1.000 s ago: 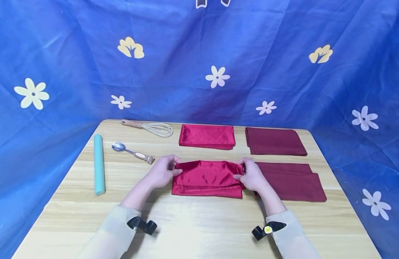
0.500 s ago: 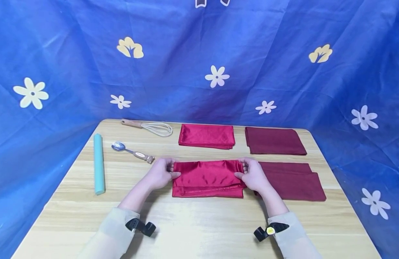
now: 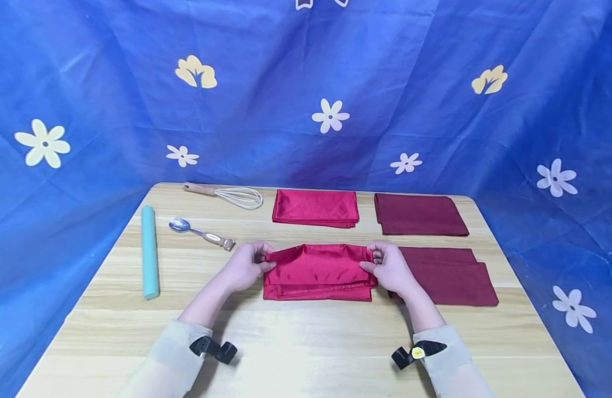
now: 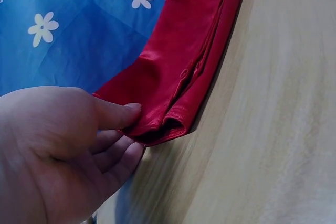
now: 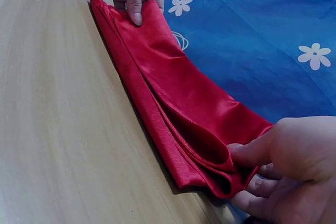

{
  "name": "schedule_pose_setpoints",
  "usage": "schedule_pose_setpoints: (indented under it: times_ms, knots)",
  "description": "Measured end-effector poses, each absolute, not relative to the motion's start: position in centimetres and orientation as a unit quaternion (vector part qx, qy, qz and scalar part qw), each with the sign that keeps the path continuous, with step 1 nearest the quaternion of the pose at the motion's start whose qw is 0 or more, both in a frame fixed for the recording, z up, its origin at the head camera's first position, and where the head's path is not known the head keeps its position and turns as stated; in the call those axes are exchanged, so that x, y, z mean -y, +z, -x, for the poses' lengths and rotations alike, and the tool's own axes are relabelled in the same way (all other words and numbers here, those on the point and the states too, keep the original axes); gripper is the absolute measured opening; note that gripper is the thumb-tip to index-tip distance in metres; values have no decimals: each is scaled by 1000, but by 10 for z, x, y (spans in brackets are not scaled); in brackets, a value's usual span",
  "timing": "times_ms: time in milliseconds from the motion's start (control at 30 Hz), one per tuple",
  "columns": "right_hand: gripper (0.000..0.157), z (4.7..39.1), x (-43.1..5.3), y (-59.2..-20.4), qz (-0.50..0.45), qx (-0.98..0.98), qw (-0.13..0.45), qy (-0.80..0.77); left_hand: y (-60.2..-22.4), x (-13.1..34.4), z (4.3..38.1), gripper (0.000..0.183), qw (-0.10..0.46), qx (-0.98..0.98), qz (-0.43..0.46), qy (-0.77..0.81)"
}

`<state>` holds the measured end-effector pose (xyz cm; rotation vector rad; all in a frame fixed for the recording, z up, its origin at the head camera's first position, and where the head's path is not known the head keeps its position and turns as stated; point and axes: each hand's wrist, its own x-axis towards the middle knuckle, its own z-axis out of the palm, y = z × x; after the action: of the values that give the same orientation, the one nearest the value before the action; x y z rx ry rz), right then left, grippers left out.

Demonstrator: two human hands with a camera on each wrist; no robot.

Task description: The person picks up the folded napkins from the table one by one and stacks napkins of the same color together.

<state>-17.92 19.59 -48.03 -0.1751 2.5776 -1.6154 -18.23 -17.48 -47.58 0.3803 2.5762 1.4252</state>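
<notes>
A shiny red cloth (image 3: pixel 323 268), folded in several layers, lies in the middle of the table between both hands. My left hand (image 3: pixel 246 266) pinches its left end, thumb on top and fingers underneath, as the left wrist view shows of the cloth (image 4: pixel 168 56). At the opposite end, my right hand (image 3: pixel 389 267) pinches the far right corner the same way. In the right wrist view the layers of the cloth (image 5: pixel 173 108) gape in loops near the right thumb. The far edge looks slightly raised; the near edge rests on the table.
Behind lies another folded red cloth (image 3: pixel 316 207). Two dark maroon cloths, one at the back (image 3: pixel 420 214) and one beside my right hand (image 3: pixel 450 279), are on the right. A whisk (image 3: pixel 236 196), a spoon (image 3: pixel 206 235) and a turquoise stick (image 3: pixel 149 254) lie left on the table (image 3: pixel 286 354).
Both hands keep their hold on the red cloth's ends. The cloth's far edge dipped flatter half a second ago and now bows up a little; the view has shifted slightly.
</notes>
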Motion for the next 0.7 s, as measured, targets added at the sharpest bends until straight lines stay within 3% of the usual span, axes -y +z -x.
schedule_pose_setpoints:
  times_ms: [200,467,700]
  knots:
    - [23,180,-198,-482,54,-830,51,-553,-473,175,181,16,84,-855,-111,500]
    - [39,178,-199,-482,28,-821,56,-568,-475,174,181,20,85,-849,-87,514]
    - [39,177,-198,-482,27,-821,60,-567,-478,175,181,27,104,-836,-59,536]
